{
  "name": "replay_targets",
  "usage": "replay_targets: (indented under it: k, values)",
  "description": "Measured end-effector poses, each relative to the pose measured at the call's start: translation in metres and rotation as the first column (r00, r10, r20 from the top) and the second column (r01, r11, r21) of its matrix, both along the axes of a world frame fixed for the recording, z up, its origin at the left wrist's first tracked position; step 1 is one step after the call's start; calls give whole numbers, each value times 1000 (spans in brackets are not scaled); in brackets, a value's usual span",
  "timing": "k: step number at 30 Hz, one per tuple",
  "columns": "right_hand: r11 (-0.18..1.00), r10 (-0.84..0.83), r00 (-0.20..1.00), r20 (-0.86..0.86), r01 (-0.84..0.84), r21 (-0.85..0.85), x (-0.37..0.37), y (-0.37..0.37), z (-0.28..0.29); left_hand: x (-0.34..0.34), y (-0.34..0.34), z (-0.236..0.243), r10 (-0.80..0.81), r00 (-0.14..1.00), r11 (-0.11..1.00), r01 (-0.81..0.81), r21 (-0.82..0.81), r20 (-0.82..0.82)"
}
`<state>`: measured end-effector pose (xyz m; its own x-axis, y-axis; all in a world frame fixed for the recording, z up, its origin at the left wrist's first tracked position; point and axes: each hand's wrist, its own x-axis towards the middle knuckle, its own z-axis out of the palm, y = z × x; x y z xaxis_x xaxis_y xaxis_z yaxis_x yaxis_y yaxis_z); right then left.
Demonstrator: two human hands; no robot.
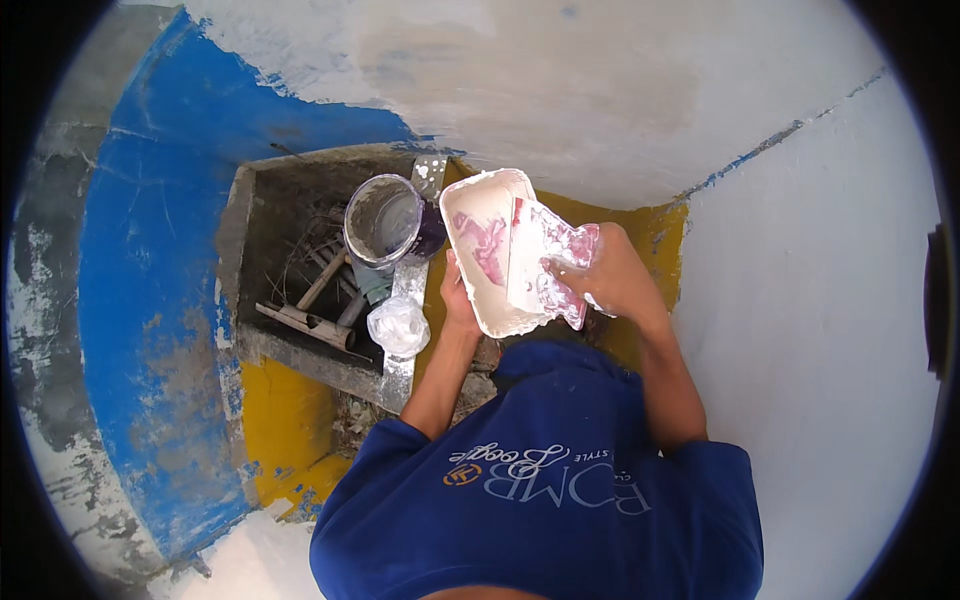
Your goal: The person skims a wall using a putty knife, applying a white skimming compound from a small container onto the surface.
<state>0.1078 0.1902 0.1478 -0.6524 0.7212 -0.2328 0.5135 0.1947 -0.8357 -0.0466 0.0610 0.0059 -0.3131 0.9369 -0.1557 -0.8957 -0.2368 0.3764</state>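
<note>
My left hand (458, 298) grips the near left edge of a white rectangular plastic tray (462, 232), its fingers partly hidden beneath it. White putty with pinkish smears lies inside the tray. My right hand (622, 272) is closed round a putty knife (528, 255) with a wide blade. White putty coats the knife's reddish handle and also some of my fingers. The blade rests over the right half of the tray, and I cannot tell whether it touches the bottom.
Left of the tray, an open dark bucket (432, 232) with whitish residue stands by a paint-spotted board (398, 378). A white plastic bag (399, 326) sits on the board. Wooden-handled tools (322, 282) lie in a concrete trough (232, 240). Patchy white walls (800, 300) rise ahead and right.
</note>
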Motion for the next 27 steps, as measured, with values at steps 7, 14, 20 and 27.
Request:
replay_targets:
  k: [7,14,20,27]
  values:
    - [977,208,963,169,-212,8,-35,-4,-9,10,8,8,22,998,1000,-22,10,-60]
    - [975,220,972,80,-219,-32,-43,-8,-34,15,6,5,-34,998,999,31,-40,-57]
    - [928,179,979,-101,-202,-312,-29,17,-58,16,7,-2,-116,993,992,118,-53,38]
    - [633,-48,943,-328,-225,-740,3,44,-86,16,13,-14,-188,981,974,193,-121,48]
